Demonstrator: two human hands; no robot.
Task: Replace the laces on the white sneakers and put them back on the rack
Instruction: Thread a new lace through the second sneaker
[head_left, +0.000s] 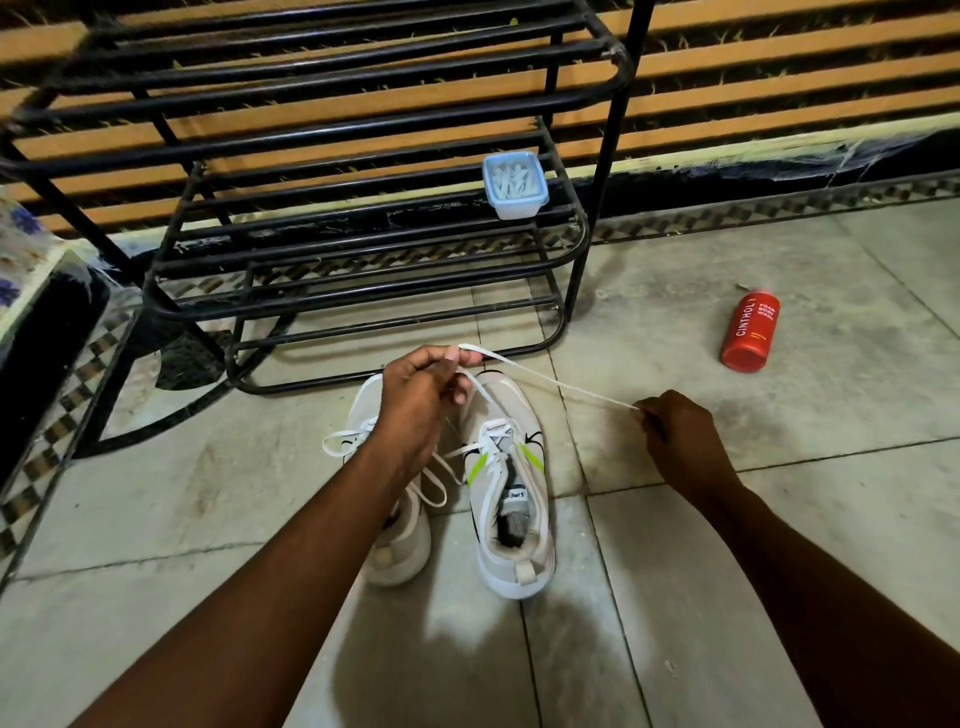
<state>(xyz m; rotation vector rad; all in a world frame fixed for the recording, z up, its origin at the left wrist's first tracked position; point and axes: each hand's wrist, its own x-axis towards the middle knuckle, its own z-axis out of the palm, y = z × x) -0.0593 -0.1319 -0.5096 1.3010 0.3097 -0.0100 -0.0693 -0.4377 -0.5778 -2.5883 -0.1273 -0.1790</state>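
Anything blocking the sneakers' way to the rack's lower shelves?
Nothing visible: bare floor lies between the sneakers and the rack. The lidded box sits on a higher shelf; the red bottle lies off right.

— Any lettering that reads?
— The red bottle (748, 332) lying at the far right says "CINTHOL" and "FOAM BODY WASH".
— And the right sneaker (511, 483)?
— Its tongue label (515, 494) carries print, too blurred to read.

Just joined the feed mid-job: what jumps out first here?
A white lace is stretched taut between the left hand and right hand, both pinching it, above the pair of white sneakers on the floor. Behind them stands a black rack holding a small plastic container; a red bottle lies on the floor to the right.
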